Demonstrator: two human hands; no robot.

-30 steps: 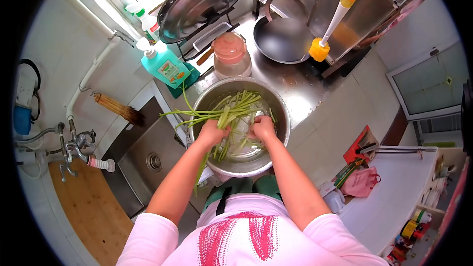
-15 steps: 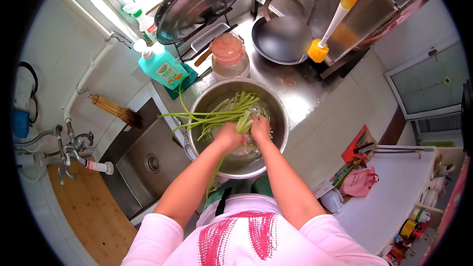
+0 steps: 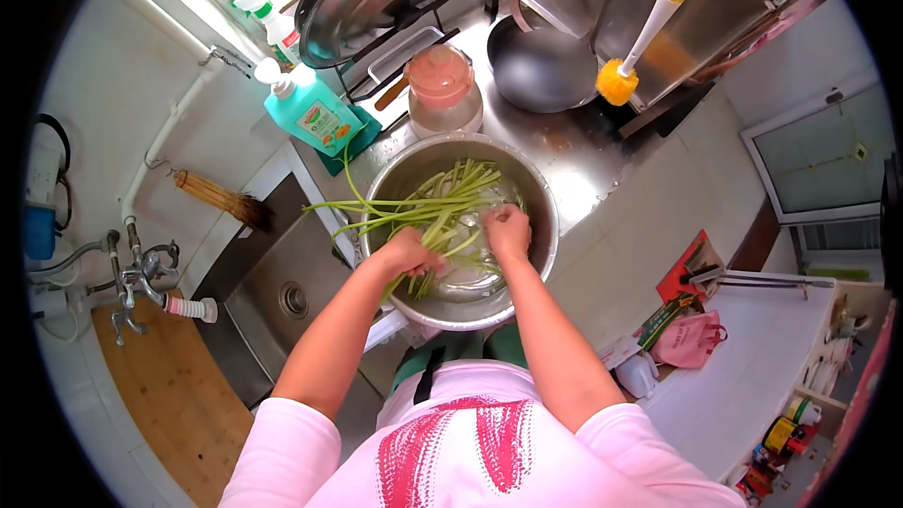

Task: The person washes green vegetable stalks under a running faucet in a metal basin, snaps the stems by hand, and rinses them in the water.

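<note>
Long thin green vegetable stems [image 3: 442, 202] lie in a round metal basin [image 3: 548, 245] with water in it. Some of them stick out over the basin's left rim. My left hand [image 3: 411, 254] is closed around part of the stems, low on the left side inside the basin, and a few stem ends show beneath it. On the right side, over the water, my right hand [image 3: 508, 229] has its fingers curled together. What it holds, if anything, is hidden. A gap with water showing separates the two hands.
Left of the basin is a steel sink [image 3: 282, 273] with a tap [image 3: 141, 287]. Behind stand a green soap bottle [image 3: 315, 118], a jar with a pink lid [image 3: 440, 85] and a dark pan [image 3: 544, 71]. A yellow-headed brush [image 3: 617, 83] hangs at upper right.
My hands have moved apart: the left has shifted left with stems, the right slightly up and right. The stems that were bunched between them now lie looser across the basin.
</note>
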